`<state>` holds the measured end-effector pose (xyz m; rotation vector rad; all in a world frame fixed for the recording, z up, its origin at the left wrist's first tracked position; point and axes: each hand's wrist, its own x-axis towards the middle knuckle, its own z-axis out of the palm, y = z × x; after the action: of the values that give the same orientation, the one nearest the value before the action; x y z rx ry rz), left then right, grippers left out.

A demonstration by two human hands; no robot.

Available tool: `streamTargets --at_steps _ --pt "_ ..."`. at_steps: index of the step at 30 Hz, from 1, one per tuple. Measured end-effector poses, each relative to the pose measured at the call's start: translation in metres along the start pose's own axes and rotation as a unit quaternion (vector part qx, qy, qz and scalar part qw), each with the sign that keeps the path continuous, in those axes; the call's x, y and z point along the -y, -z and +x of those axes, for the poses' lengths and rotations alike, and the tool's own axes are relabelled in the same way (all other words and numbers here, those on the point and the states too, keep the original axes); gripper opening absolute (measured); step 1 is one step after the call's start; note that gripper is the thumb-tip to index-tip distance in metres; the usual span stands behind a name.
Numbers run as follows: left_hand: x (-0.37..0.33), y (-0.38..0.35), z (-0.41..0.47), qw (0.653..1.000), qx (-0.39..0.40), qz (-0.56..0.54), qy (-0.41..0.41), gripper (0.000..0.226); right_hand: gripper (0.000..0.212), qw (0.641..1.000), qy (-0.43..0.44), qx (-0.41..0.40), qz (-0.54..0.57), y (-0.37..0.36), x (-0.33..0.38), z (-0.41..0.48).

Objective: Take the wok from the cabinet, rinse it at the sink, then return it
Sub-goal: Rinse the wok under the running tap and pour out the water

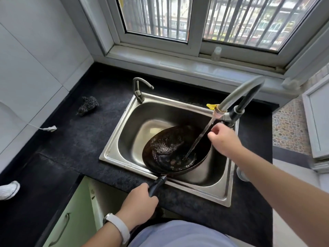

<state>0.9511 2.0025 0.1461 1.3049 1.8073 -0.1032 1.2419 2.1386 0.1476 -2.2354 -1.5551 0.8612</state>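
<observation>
A black wok (170,150) sits tilted inside the steel sink (124,132), its rim leaning on the sink's front edge. My left hand (140,200) is shut on the wok's black handle (157,184) at the counter's front. Water streams from the tall faucet (238,93) into the wok and foams on its bottom. My right hand (222,138) is at the faucet's base on the sink's right side, fingers curled near the tap lever; whether it grips the lever is unclear.
A small second tap (140,86) stands at the sink's back left corner. A grey scouring pad (88,105) lies on the black counter (80,139) to the left, with a white plug (50,128) near the wall. Green cabinet doors (71,216) are below.
</observation>
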Motion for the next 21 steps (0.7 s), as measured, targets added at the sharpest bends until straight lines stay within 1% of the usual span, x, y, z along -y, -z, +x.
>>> streamTargets --at_steps 2,4,6,8,10,13,15,18,21 --pt "-0.001 0.0 0.001 1.0 -0.005 0.001 0.004 0.019 0.027 0.995 0.075 -0.042 -0.056 0.01 -0.005 0.017" --pt "-0.003 -0.001 0.002 1.0 -0.004 -0.008 0.01 0.018 0.04 0.974 0.165 -0.058 -0.146 0.013 -0.007 0.031" --pt "-0.006 -0.002 0.004 1.0 -0.001 -0.014 0.015 0.016 0.046 0.942 0.227 -0.032 -0.246 0.011 -0.008 0.042" --pt "-0.009 -0.002 0.005 1.0 -0.003 -0.011 0.016 0.014 0.05 0.907 0.256 0.004 -0.334 0.01 -0.009 0.05" --pt "-0.009 -0.003 0.004 1.0 -0.004 -0.007 0.015 0.014 0.049 0.882 0.269 0.025 -0.387 0.01 -0.012 0.054" --pt "-0.009 -0.004 0.003 1.0 -0.003 -0.003 0.014 0.014 0.05 0.874 0.279 0.034 -0.398 0.011 -0.019 0.054" --pt "-0.009 -0.005 0.003 1.0 -0.004 0.002 0.014 0.014 0.048 0.865 0.311 0.016 -0.392 0.014 -0.026 0.054" --pt "-0.012 -0.005 0.003 1.0 -0.01 0.015 0.013 0.014 0.037 0.853 0.353 -0.001 -0.385 0.017 -0.035 0.057" --pt "-0.014 -0.006 0.003 1.0 -0.014 0.023 0.015 0.014 0.03 0.845 0.373 0.006 -0.384 0.021 -0.041 0.061"
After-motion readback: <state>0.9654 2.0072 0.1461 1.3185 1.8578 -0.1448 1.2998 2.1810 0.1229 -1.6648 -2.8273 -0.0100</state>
